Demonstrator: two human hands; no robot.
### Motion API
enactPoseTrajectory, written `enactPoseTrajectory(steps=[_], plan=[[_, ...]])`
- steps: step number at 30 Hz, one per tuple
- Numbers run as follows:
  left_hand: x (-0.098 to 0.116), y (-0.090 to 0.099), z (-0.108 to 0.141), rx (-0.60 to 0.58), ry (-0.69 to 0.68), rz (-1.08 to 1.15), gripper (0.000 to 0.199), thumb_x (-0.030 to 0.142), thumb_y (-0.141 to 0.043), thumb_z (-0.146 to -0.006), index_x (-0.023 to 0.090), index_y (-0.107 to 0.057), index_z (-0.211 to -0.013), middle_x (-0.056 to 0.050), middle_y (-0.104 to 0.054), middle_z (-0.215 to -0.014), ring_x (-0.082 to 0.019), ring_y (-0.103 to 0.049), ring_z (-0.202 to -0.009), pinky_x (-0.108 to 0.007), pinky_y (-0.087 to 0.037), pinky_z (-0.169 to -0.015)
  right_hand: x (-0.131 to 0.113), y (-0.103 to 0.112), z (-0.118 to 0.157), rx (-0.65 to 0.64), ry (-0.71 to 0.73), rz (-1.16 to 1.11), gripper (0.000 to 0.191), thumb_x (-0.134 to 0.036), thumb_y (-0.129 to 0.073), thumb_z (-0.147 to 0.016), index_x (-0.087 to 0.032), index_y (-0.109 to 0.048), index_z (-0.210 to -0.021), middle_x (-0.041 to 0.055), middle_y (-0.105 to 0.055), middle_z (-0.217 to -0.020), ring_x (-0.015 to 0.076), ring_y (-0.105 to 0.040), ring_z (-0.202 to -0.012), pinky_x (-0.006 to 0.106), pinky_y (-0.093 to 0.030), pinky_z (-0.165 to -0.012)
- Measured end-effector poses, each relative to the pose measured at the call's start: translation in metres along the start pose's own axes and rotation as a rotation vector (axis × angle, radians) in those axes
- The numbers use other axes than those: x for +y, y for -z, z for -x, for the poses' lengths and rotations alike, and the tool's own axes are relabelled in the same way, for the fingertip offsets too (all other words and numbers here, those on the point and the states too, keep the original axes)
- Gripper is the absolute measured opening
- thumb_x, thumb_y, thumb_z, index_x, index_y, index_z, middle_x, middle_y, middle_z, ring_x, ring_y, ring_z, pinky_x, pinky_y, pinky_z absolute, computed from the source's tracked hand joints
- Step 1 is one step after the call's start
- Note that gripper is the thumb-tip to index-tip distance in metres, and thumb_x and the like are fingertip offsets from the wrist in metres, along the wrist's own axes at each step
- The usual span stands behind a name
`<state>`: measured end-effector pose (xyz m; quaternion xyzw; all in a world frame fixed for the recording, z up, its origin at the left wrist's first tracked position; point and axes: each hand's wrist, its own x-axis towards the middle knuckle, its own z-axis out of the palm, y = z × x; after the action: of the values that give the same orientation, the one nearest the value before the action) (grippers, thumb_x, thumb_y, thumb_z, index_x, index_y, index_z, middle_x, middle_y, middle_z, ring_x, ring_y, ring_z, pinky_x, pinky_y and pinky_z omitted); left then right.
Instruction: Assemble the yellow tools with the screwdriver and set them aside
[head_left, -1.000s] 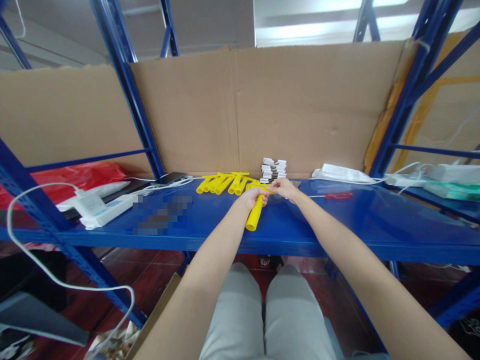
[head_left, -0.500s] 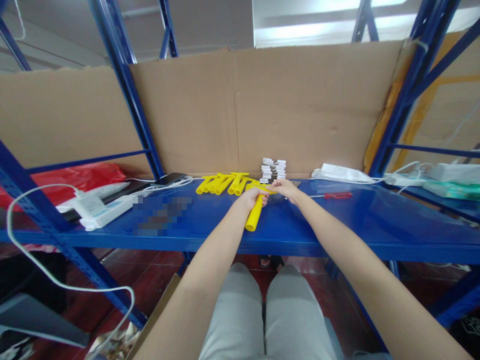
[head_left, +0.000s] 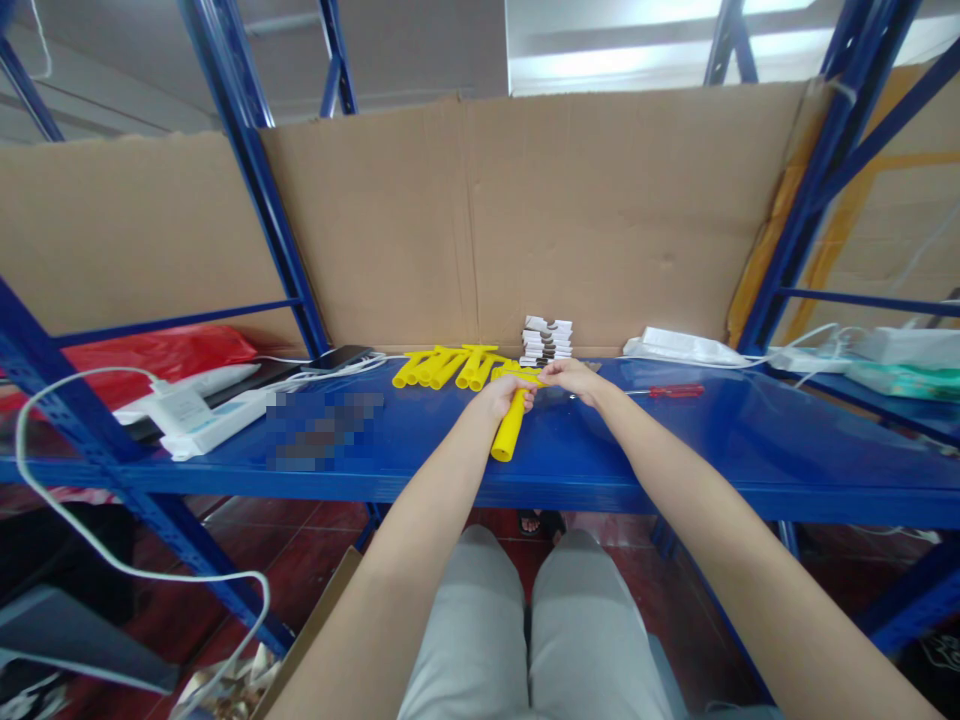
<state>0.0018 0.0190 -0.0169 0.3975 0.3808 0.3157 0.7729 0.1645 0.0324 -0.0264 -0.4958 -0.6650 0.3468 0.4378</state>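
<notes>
From the left, at least five yellow handles [head_left: 450, 370] lie side by side on the blue worktop [head_left: 420, 450]. Your left hand [head_left: 510, 395], arm stretched forward, curls its fingers around one yellow tube [head_left: 509, 430], whose long axis runs toward you, open end nearest and slightly left. Behind stands one stack of white pieces [head_left: 547, 342]. Your right hand [head_left: 570, 380] bends inward, fingers bunched at the tube's far end; whether they grip it, I cannot tell. Rightmost lies one red screwdriver [head_left: 676, 391].
</notes>
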Motion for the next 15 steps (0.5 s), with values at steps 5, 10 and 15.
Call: enactPoseTrajectory(steps=[5,10,15], plan=[[-0.0002,-0.0016,0.0031,-0.005,-0.001,0.014,0.018,-0.004,-0.049,-0.080,0.013,-0.054,-0.081,0.005,-0.045,-0.051,-0.006,-0.040,-0.035,-0.015,-0.036,-0.035,-0.0032,0.0000,0.0023,0.035,-0.043,-0.016,0.010,-0.016,-0.070,-0.060,-0.019,-0.061,-0.064,-0.0014,-0.066,-0.070,0.0132,-0.057,-0.070,0.027,-0.045,-0.074],[0.0009,-0.0039,0.0045,0.044,0.002,0.057,0.019,-0.004,-0.045,-0.081,0.012,-0.055,-0.082,0.005,-0.043,-0.050,-0.005,-0.038,-0.033,-0.014,-0.035,-0.034,-0.0045,-0.0003,0.0068,0.101,-0.126,-0.007,0.026,-0.026,-0.075,-0.062,-0.022,-0.064,-0.085,0.0021,-0.069,-0.089,0.0173,-0.059,-0.080,0.028,-0.043,-0.068],[0.0016,-0.0053,0.0051,0.069,-0.003,0.099,0.017,-0.001,-0.045,-0.085,0.012,-0.055,-0.079,0.004,-0.045,-0.052,-0.004,-0.038,-0.033,-0.013,-0.035,-0.035,-0.0062,0.0007,0.0064,0.109,-0.093,-0.059,0.027,-0.034,-0.072,-0.070,-0.022,-0.064,-0.093,0.0058,-0.069,-0.106,0.0196,-0.059,-0.094,0.029,-0.043,-0.073]])
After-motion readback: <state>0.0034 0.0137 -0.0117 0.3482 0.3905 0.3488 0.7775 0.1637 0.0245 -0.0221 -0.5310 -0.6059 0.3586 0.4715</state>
